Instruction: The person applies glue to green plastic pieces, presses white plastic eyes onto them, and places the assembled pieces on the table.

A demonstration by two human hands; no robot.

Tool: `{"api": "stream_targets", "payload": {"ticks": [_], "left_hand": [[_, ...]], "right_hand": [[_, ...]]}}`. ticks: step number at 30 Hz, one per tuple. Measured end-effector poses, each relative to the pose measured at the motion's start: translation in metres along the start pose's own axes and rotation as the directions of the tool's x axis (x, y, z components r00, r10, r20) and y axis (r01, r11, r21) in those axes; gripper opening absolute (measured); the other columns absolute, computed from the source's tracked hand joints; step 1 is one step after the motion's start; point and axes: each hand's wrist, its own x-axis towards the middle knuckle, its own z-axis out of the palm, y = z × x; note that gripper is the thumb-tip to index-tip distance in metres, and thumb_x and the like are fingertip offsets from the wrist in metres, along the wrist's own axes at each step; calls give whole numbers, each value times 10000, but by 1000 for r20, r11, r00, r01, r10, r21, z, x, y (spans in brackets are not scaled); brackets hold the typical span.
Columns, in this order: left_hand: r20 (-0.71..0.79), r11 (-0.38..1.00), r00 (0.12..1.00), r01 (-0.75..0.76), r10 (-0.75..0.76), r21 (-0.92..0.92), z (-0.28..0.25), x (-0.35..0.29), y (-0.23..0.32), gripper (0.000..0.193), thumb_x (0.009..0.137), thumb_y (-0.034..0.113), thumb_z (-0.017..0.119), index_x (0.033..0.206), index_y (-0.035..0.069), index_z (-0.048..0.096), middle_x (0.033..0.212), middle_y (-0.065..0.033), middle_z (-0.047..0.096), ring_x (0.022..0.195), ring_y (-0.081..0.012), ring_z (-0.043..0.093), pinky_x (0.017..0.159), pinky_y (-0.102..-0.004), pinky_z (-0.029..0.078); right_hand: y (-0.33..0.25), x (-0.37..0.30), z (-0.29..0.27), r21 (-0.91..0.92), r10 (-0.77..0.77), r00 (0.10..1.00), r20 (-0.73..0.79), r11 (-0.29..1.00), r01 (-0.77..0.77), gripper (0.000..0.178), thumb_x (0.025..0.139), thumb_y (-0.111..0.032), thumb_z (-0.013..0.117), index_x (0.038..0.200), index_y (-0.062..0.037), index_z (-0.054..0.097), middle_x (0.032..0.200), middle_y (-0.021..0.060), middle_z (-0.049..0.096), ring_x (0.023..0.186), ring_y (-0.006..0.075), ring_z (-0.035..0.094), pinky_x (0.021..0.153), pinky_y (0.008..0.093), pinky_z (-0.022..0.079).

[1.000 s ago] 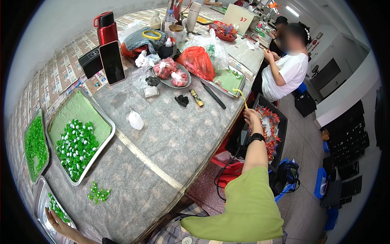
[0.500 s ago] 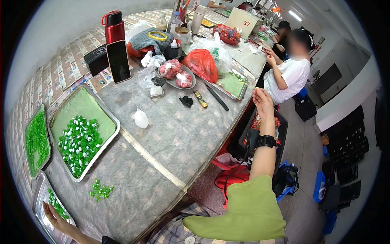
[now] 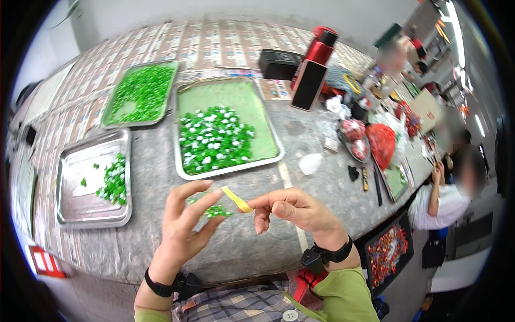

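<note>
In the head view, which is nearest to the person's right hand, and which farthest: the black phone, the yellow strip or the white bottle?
From the right hand:
1. Yellow strip: at the index fingertip, to its left.
2. White bottle: on the table, just beyond the hand.
3. Black phone: farther back, propped upright.

Yellow-green sleeves [image 3: 347,295] are showing beside a greyish plaid garment [image 3: 236,306] with a round pale button [image 3: 290,315]; black straps [image 3: 339,254] with boxy black modules [image 3: 313,260] are encircling both wrists [image 3: 164,269].
</note>
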Motion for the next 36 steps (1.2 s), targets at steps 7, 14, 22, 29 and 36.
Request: {"api": "stream_targets", "payload": {"ticks": [7, 14, 22, 29, 36], "left_hand": [[-100, 993, 988, 118, -120, -27, -23, -21, -30, 401, 582, 26, 686, 958, 109, 575, 1053, -92, 509, 922, -257, 506, 752, -341, 419], [-236, 994, 966, 107, -107, -12, -30, -29, -45, 218, 569, 25, 678, 767, 96, 621, 955, -81, 554, 833, -229, 539, 690, -313, 422], [-296, 996, 952, 84, -79, 4, -31, -29, -52, 245, 558, 11, 676, 780, 101, 624, 931, -77, 548, 822, -225, 535, 672, -306, 426], [-254, 995, 966, 70, -49, 75, -28, -27, -48, 242, 553, 33, 686, 775, 107, 622, 930, -76, 547, 818, -226, 537, 666, -308, 427], [-259, 990, 966, 31, 5, 137, -29, -27, -50, 250, 543, 42, 685, 776, 108, 623, 921, -67, 549, 802, -223, 539, 647, -308, 435]], "right_hand": [[31, 53, 31, 72, 79, 997, 12, 994, -80, 430, 882, -318, 421, 1155, 12, 462, 802, 62, 560, 738, 121, 530, 659, 231, 412], [49, 63, 39, 135, 146, 989, 34, 979, -150, 450, 871, -319, 440, 1173, 15, 442, 776, 65, 551, 733, 125, 528, 654, 242, 418], [50, 67, 40, 209, 213, 972, -97, 959, -189, 393, 866, -263, 464, 1142, 17, 470, 703, 24, 528, 648, 99, 498, 603, 220, 396], [50, 72, 44, 255, 256, 956, -145, 943, -214, 292, 862, -217, 481, 1028, 13, 552, 635, 2, 509, 574, 67, 468, 510, 183, 331], [57, 75, 44, 387, 280, 952, -123, 897, -213, 288, 859, -217, 490, 1013, 18, 557, 591, -5, 489, 511, 55, 436, 470, 171, 333]]}}
